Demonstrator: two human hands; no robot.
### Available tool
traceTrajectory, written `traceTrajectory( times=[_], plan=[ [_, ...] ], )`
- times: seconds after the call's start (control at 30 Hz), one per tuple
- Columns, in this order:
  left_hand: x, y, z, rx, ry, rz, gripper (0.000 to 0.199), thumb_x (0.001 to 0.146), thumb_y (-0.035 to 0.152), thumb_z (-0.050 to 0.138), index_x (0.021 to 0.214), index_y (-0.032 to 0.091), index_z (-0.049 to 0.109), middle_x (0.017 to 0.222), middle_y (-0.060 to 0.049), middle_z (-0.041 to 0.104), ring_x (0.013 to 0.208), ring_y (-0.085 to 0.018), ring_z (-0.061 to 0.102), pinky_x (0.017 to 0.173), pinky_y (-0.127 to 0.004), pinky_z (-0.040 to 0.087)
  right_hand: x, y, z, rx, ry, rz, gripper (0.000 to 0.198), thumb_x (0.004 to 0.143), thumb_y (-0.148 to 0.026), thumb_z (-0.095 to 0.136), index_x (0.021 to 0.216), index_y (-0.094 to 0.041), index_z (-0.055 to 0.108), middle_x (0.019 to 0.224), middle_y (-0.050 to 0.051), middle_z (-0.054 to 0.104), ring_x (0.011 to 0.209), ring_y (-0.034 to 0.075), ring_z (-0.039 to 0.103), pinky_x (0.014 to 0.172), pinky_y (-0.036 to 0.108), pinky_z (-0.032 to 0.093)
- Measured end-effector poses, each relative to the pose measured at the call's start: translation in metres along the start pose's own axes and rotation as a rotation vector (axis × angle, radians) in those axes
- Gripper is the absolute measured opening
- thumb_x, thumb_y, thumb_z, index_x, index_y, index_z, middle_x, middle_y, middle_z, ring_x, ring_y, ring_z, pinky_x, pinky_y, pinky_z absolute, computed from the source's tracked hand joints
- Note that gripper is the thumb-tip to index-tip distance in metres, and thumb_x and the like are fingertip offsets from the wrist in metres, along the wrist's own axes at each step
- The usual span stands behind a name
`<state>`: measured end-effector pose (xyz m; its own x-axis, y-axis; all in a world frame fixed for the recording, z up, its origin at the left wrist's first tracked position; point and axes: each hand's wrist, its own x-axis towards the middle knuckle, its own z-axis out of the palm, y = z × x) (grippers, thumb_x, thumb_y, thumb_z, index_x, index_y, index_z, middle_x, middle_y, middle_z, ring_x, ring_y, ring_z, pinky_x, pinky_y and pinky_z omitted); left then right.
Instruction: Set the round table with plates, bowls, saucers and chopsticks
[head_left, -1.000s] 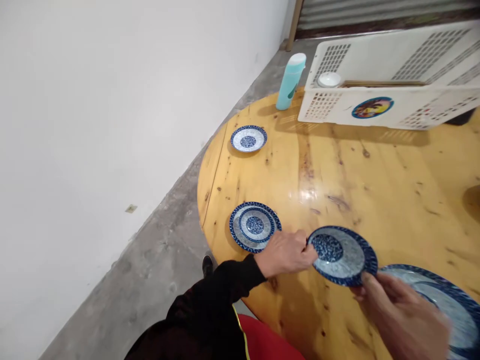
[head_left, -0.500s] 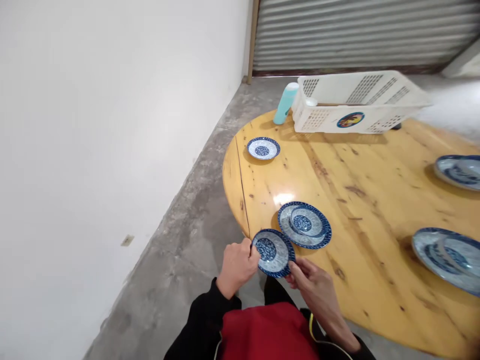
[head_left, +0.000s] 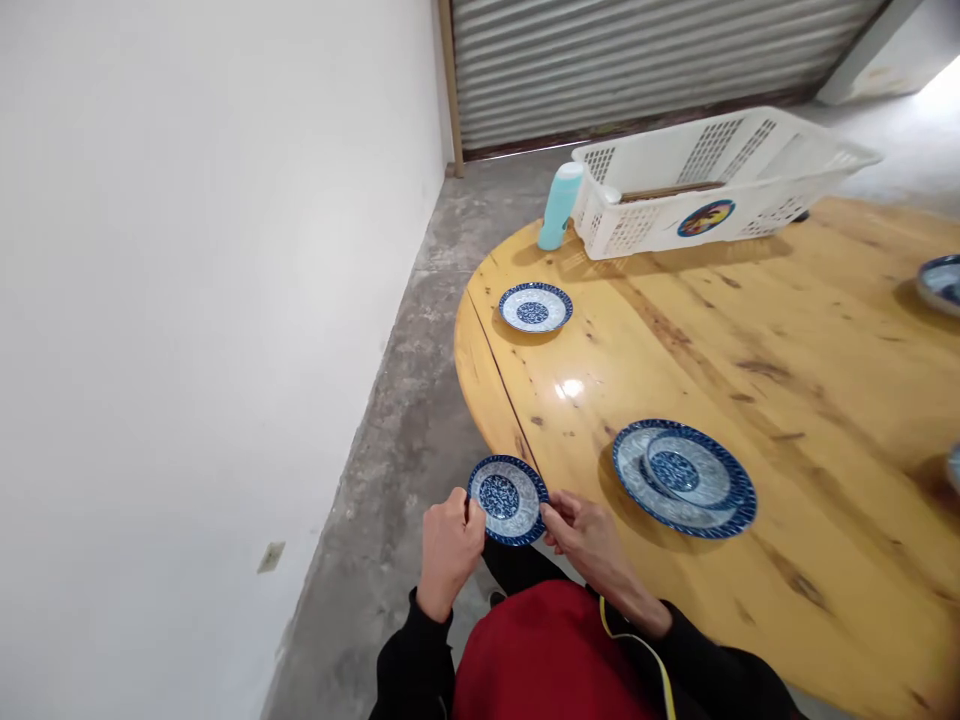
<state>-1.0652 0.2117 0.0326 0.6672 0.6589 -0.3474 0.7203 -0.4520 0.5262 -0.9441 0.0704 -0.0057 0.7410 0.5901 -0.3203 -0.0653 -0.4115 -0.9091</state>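
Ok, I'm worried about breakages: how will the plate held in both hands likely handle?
The plate looks like ceramic, so it's probably stiff but easily chipped. With the left hand and right hand gripping opposite edges, it may tilt if either let go.

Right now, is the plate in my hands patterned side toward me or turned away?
Toward you: the plate shows its patterned centre, with left hand and right hand gripping opposite edges.
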Motion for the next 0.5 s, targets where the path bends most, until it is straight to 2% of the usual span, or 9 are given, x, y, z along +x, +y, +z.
traceTrajectory(
  times=[0.17,0.3,0.5],
  plan=[
    [0.081,0.013,-0.029,0.143,-0.079,0.037,0.027,0.098,0.025,0.039,0.071,0.022,0.041,0.069,-0.003,0.066,0.069,-0.016,0.069,0.059,-0.023,0.036,0.065,-0.017,0.009,0.014,0.105,0.001,0.029,0.078,-0.049,0.052,0.066,-0.023,0.057,0.058,0.003,0.063,0.05,0.02,0.06,0.048,0.029,0.046],
    [0.143,0.034,-0.051,0.195,-0.151,0.138,0.027,0.097,0.026,0.04,0.071,0.022,0.042,0.066,-0.002,0.065,0.069,-0.015,0.069,0.06,-0.023,0.037,0.108,-0.034,0.008,-0.009,0.212,-0.022,0.03,0.079,-0.049,0.052,0.067,-0.023,0.06,0.059,0.003,0.064,0.055,0.021,0.061,0.052,0.029,0.046],
    [0.201,0.063,-0.061,0.116,-0.168,0.29,0.028,0.095,0.026,0.041,0.068,0.022,0.041,0.058,-0.001,0.059,0.06,-0.014,0.065,0.058,-0.023,0.037,0.141,-0.05,-0.001,-0.03,0.351,0.022,0.031,0.083,-0.047,0.047,0.071,-0.023,0.061,0.062,0.005,0.066,0.054,0.021,0.062,0.054,0.03,0.045]
  ],
)
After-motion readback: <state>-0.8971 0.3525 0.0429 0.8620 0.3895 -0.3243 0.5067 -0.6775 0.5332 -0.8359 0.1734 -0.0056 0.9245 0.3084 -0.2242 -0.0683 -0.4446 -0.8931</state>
